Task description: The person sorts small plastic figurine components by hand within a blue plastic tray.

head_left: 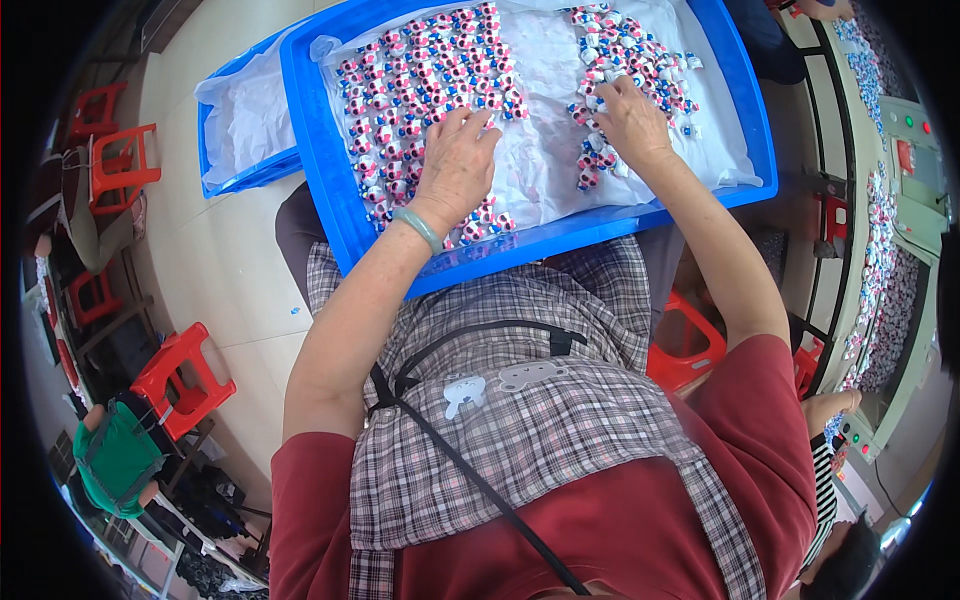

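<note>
A blue tray (pixel 450 272) lined with a white plastic sheet (pixel 545 95) rests across my lap. In its left part, small white, pink and blue figurines (pixel 385 95) with dark round faces stand in close rows. More of the same figurines lie in a loose pile (pixel 650 65) on the right side. My left hand (pixel 458 165), a pale bangle (pixel 417 230) at its wrist, is bent with its fingertips closed on a figurine at the rows' edge. Over the left side of the pile, my right hand (pixel 635 125) has its fingers curled together; what they grip is hidden.
Another blue tray (pixel 215 130) with a white liner is beside mine at the left. Red stools (pixel 185 380) stand on the tiled floor, one (pixel 685 345) close by my right. Along the right runs a machine line (pixel 880 250) carrying many small pieces. Other people sit at both sides.
</note>
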Motion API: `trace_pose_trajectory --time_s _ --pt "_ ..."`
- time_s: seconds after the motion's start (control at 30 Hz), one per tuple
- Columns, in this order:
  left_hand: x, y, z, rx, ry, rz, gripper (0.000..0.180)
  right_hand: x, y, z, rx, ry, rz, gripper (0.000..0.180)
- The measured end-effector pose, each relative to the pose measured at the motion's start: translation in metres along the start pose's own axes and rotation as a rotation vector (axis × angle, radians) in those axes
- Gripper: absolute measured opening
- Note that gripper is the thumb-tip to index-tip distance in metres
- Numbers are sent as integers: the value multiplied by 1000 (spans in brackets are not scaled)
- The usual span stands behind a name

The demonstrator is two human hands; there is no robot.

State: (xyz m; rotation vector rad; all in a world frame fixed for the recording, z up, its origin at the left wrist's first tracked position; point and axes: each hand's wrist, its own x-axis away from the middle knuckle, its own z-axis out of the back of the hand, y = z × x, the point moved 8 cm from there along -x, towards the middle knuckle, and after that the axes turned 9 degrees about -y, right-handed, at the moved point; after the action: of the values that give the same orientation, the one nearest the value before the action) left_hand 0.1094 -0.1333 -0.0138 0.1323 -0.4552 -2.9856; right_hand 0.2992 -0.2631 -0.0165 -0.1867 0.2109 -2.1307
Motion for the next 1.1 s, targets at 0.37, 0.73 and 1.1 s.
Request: trace_pose_trajectory --time_s 0.37,0.73,1.1 --pt "33 -40 31 53 169 149 23 -9 -45 -29 -579 -133 96 21" --pt "45 -35 38 149 178 118 25 -20 -107 -77 -561 -175 122 11" --pt "23 -41 29 141 178 82 21 4 -132 -62 -376 -238 408 28"
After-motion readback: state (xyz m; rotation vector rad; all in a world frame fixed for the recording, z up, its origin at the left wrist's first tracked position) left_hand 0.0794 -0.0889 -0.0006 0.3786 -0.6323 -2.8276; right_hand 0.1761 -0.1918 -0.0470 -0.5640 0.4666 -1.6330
